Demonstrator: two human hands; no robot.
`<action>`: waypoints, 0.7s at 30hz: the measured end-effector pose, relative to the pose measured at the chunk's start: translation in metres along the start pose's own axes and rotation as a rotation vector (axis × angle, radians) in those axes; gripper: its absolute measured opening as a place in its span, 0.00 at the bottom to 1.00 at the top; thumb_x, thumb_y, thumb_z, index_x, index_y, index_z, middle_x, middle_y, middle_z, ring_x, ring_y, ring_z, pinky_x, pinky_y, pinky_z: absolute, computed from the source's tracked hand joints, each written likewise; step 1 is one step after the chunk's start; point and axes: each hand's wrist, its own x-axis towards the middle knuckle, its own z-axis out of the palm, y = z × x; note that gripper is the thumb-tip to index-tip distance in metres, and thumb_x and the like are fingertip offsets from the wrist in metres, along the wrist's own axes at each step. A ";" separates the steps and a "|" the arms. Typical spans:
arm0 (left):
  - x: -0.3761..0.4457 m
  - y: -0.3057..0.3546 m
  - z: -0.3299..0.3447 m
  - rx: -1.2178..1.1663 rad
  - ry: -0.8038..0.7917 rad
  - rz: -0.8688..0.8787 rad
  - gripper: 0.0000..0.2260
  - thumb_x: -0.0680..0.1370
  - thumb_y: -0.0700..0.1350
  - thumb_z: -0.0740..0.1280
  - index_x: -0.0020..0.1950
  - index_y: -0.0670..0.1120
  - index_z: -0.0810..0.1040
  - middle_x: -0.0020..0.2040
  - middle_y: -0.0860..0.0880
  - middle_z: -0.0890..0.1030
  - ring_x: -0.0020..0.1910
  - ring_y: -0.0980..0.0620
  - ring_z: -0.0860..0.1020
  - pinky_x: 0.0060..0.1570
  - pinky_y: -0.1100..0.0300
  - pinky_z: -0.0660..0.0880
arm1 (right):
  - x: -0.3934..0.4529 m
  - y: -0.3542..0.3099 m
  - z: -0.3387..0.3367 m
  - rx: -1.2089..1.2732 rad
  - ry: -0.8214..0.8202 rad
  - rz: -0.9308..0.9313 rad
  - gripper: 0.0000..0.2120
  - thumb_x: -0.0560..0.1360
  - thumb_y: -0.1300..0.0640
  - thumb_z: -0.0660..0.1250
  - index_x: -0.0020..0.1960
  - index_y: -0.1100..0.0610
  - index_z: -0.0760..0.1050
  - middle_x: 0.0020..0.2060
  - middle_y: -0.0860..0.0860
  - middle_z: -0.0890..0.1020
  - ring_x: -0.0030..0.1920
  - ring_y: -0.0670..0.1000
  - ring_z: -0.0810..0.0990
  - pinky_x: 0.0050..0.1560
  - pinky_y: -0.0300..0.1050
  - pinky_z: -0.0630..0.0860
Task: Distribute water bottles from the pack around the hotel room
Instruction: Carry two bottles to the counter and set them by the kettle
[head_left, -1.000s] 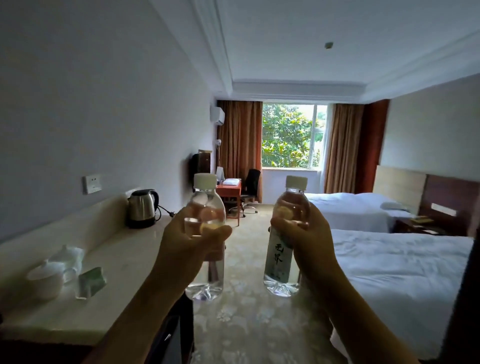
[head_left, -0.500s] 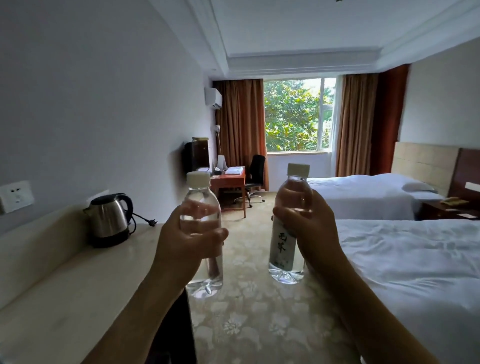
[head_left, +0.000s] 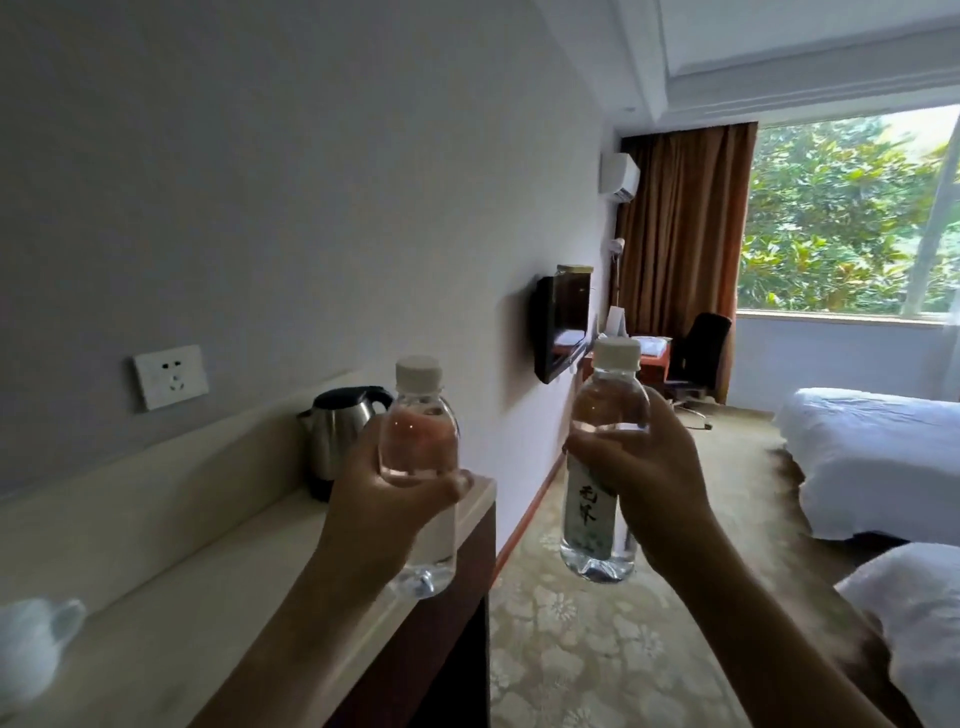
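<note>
At the far left a white cup (head_left: 31, 649) is seen blurred on the pale counter (head_left: 171, 587), and a wall socket (head_left: 170, 376) is set above the counter's raised back edge. Further along, a steel kettle (head_left: 340, 434) stands at the counter's far end, close to the wall.

The left hand (head_left: 387, 499) is wrapped around the middle of the left bottle (head_left: 418, 467), fingers and thumb curled about its body. This bottle is held upright, white cap up, its long axis vertical, and its base hangs over the counter's front edge near the outer corner, just in front of the kettle. No contact between base and counter can be confirmed; the base appears to be slightly above the surface.

To the right, the right bottle (head_left: 602, 467) is clasped by the right hand (head_left: 641, 467) around its upper body, also upright, label facing the camera. It is carried over the patterned carpet (head_left: 597, 649), well apart from the counter and nearer the beds (head_left: 878, 457).

The left hand is judged the nearer one to the counter, so a placement there would most likely be made by lowering the left bottle straight down and slightly inward, away from the edge. Care would be needed at the kettle, which stands just behind.
</note>
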 end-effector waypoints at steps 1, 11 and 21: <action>0.010 -0.010 -0.007 0.012 0.041 -0.003 0.17 0.63 0.41 0.78 0.49 0.49 0.80 0.39 0.50 0.82 0.35 0.59 0.82 0.34 0.66 0.77 | 0.011 0.014 0.010 0.014 -0.021 0.005 0.16 0.70 0.63 0.75 0.54 0.51 0.75 0.47 0.51 0.82 0.43 0.48 0.84 0.34 0.34 0.79; 0.090 -0.112 -0.108 0.105 0.352 -0.094 0.18 0.63 0.40 0.80 0.50 0.50 0.82 0.40 0.49 0.85 0.39 0.52 0.83 0.39 0.58 0.79 | 0.093 0.135 0.151 0.209 -0.367 0.077 0.17 0.67 0.61 0.73 0.55 0.54 0.75 0.44 0.48 0.84 0.45 0.49 0.85 0.42 0.41 0.81; 0.081 -0.201 -0.163 0.238 0.765 -0.150 0.23 0.67 0.36 0.79 0.57 0.49 0.76 0.44 0.53 0.83 0.41 0.60 0.82 0.38 0.66 0.77 | 0.095 0.235 0.285 0.364 -0.707 0.230 0.20 0.70 0.65 0.74 0.59 0.55 0.73 0.44 0.47 0.84 0.48 0.49 0.84 0.47 0.44 0.81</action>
